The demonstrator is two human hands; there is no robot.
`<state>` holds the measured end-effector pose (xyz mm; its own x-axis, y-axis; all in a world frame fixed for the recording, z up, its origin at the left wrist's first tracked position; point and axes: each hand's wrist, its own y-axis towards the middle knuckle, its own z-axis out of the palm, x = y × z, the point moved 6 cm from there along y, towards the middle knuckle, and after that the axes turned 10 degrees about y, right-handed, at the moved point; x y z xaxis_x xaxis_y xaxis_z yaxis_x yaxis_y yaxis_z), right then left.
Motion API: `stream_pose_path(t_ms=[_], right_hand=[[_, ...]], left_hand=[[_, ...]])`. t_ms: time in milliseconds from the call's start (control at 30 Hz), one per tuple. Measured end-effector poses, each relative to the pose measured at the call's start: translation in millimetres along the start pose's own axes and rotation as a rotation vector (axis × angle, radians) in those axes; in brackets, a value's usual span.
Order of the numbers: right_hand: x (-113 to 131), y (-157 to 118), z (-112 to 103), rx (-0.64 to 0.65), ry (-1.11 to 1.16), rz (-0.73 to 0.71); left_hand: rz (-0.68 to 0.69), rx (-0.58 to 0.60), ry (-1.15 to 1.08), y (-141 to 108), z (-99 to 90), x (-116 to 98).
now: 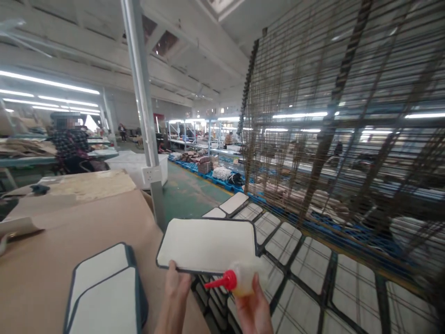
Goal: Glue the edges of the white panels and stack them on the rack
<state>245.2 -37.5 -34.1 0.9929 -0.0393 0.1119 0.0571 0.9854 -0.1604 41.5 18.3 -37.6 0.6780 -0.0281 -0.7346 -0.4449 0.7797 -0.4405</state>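
Note:
My left hand (176, 284) grips the near edge of a flat cream panel (208, 243) with a dark border, thumb on top. The panel is held up in front of me, tilted slightly. In my right hand (255, 304) is a squeeze bottle (245, 278) with a red cap and a long red nozzle pointing left. Yellowish contents show low in its cloudy body. The bottle overlaps the panel's near right corner; whether the two touch I cannot tell. A stack of similar dark-edged cream panels (104, 297) lies to the left.
A brown-covered table (41, 269) spans the left. At right, a wire mesh rack (295, 116) rises above rows of more cream panels (309, 260). A metal post (139, 83) stands ahead beside a white bin (128, 164). Another person (74, 144) is at the far left.

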Motion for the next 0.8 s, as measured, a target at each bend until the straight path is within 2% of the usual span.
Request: stream_pose_path(t_ms=[67, 133, 233, 300, 333, 400, 467, 533, 633, 700, 767, 800], right_hand=[[9, 0, -3, 0.047, -0.021, -0.028], [20, -1, -3, 0.071, -0.055, -0.074], [46, -1, -1, 0.032, -0.059, -0.171], [66, 0, 0, 0.000, -0.032, -0.224], [75, 0, -1, -0.009, -0.026, -0.237], [87, 1, -7, -0.009, -0.043, -0.246], [91, 1, -16, 0.018, -0.088, -0.235], [88, -1, -25, 0.057, -0.123, -0.218], [75, -7, -33, 0.102, -0.112, -0.134], [66, -14, -37, 0.088, -0.067, -0.074], [61, -20, -37, 0.054, -0.037, -0.069], [60, -23, -37, 0.042, -0.035, -0.078]], left_hand=[[-0.027, 0.015, 0.012, -13, -3.0, 0], [-0.071, 0.109, 0.031, -26, -1.3, 1], [-0.130, 0.306, 0.053, -44, -0.4, 3], [-0.112, 0.330, 0.035, -51, -9.9, -1], [-0.066, 0.285, 0.037, -52, -17.8, -5], [0.143, 0.143, 0.167, -55, -31.4, -25], [0.391, 0.071, 0.387, -64, -25.9, -48], [0.559, 0.158, 0.605, -76, 4.8, -62], [0.819, 0.435, 0.953, -99, 75.6, -67], [0.955, 0.636, 1.121, -111, 117.9, -61], [1.006, 0.786, 1.308, -114, 144.9, -50], [0.988, 0.854, 1.414, -113, 152.0, -43]])
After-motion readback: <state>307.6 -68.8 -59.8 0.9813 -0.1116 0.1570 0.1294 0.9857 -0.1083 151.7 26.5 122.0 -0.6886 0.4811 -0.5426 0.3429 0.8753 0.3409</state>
